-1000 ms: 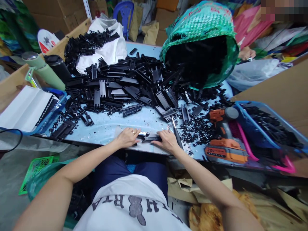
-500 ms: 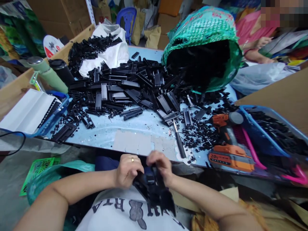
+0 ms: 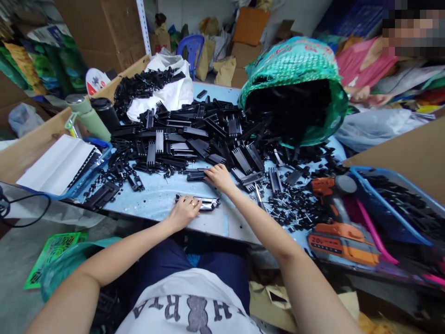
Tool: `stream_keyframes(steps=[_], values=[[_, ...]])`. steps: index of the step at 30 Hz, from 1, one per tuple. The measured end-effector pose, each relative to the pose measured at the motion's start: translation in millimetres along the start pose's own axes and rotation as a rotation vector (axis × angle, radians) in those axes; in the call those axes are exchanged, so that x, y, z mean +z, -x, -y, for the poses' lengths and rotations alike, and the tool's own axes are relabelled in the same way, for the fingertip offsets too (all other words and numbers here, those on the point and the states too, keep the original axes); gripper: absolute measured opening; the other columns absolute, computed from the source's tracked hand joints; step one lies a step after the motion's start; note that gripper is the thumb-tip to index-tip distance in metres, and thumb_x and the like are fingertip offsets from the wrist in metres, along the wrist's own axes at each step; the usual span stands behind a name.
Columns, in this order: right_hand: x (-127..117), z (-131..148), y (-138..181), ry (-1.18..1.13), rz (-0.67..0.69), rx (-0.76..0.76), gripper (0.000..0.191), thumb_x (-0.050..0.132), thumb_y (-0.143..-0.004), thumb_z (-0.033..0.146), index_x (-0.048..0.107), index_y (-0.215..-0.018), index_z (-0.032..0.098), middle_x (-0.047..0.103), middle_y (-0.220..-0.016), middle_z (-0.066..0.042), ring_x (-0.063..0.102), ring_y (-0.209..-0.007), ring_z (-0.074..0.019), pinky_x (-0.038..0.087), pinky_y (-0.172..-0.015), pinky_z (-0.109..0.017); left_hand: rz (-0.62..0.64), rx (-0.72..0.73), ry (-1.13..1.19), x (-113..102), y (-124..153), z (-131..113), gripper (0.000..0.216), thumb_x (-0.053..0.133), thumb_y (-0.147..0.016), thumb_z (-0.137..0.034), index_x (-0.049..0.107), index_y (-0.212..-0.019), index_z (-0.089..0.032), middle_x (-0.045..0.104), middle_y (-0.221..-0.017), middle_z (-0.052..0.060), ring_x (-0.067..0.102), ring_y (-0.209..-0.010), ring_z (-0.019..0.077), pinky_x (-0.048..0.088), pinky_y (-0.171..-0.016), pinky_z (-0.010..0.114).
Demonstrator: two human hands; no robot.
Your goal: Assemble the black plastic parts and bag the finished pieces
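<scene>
Head view: the left hand (image 3: 186,211) lies palm down at the near edge of the blue table (image 3: 156,197). Its fingers curl loosely over the near end of a black hinged part (image 3: 203,203) that lies flat on the table with bright metal showing. Whether the thumb closes under the part cannot be seen.

The right hand (image 3: 217,176) reaches further in, half open. Its bent fingertips touch the end of a black plastic bar (image 3: 195,175) at the foot of the pile of black comb-like parts (image 3: 187,134), without closing round it.

A green woven sack (image 3: 295,65) lies tipped open behind the pile. To the right are a screwdriver (image 3: 259,198), a scatter of small black pins (image 3: 292,208) and an orange cordless drill (image 3: 335,222), beside a blue basket (image 3: 389,174).
</scene>
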State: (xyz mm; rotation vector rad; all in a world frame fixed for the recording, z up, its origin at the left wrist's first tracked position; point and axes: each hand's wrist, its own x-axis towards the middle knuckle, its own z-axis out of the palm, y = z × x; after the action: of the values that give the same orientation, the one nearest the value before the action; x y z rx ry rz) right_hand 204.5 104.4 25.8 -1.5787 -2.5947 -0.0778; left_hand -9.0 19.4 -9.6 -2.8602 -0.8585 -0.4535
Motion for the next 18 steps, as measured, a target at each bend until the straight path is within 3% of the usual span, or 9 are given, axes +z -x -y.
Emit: stream_keyframes(steps=[5,8,10,12,14,16,18], values=[[4,7,-10,0.022,-0.073,0.108,0.040,0.031,-0.095,0.041,0.058,-0.111,0.017,0.060,-0.106,-0.012,0.047,-0.099,-0.0233,0.029,-0.088,-0.037,0.021,-0.023,0.017,10,-27,11,0.028,0.039,-0.091,-0.019,0.054,-0.115,-0.015,0.063,-0.097,0.012,0.055,-0.093,0.0226,0.038,-0.077,0.039],[-6,12,-46,0.026,-0.144,0.345,0.042,0.029,-0.095,0.043,0.056,-0.108,0.014,0.060,-0.106,-0.016,0.049,-0.099,-0.0256,0.032,-0.083,-0.036,0.048,-0.075,0.036,8,-61,21,0.027,0.042,-0.090,-0.015,0.055,-0.114,-0.016,0.062,-0.097,0.011,0.053,-0.098,0.0233,0.036,-0.084,0.043],[-13,12,-71,0.041,-0.121,0.488,0.042,0.037,-0.092,0.046,0.054,-0.107,0.011,0.060,-0.103,-0.018,0.053,-0.096,-0.0276,0.035,-0.080,-0.036,0.032,-0.116,0.035,2,-73,28,0.027,0.047,-0.088,-0.018,0.055,-0.113,-0.016,0.061,-0.100,0.011,0.051,-0.103,0.0243,0.033,-0.089,0.045],[-16,11,-87,0.043,-0.068,0.540,0.041,0.049,-0.087,0.045,0.052,-0.107,0.009,0.062,-0.101,-0.019,0.056,-0.093,-0.0280,0.037,-0.079,-0.036,-0.031,-0.194,0.038,-8,-68,36,0.030,0.051,-0.087,-0.025,0.053,-0.115,-0.015,0.059,-0.108,0.012,0.049,-0.107,0.0247,0.033,-0.092,0.044],[-15,10,-92,0.035,-0.032,0.542,0.039,0.055,-0.084,0.041,0.051,-0.107,0.010,0.062,-0.101,-0.019,0.058,-0.093,-0.0274,0.038,-0.078,-0.035,-0.106,-0.374,0.033,-20,-46,51,0.033,0.050,-0.087,-0.032,0.052,-0.115,-0.013,0.057,-0.112,0.014,0.048,-0.109,0.0253,0.035,-0.091,0.041],[-11,12,-91,0.035,-0.041,0.547,0.038,0.058,-0.083,0.040,0.051,-0.106,0.011,0.062,-0.102,-0.019,0.058,-0.095,-0.0278,0.039,-0.078,-0.036,-0.134,-0.685,0.001,-33,-13,72,0.035,0.044,-0.089,-0.036,0.053,-0.110,-0.010,0.057,-0.109,0.018,0.050,-0.105,0.0272,0.038,-0.086,0.039],[-7,15,-88,0.037,-0.070,0.577,0.041,0.058,-0.082,0.041,0.049,-0.109,0.011,0.062,-0.103,-0.020,0.058,-0.096,-0.0289,0.039,-0.079,-0.037,-0.064,-1.043,-0.032,-44,21,97,0.040,0.035,-0.091,-0.037,0.055,-0.105,-0.005,0.058,-0.102,0.022,0.052,-0.100,0.0301,0.041,-0.080,0.040]])
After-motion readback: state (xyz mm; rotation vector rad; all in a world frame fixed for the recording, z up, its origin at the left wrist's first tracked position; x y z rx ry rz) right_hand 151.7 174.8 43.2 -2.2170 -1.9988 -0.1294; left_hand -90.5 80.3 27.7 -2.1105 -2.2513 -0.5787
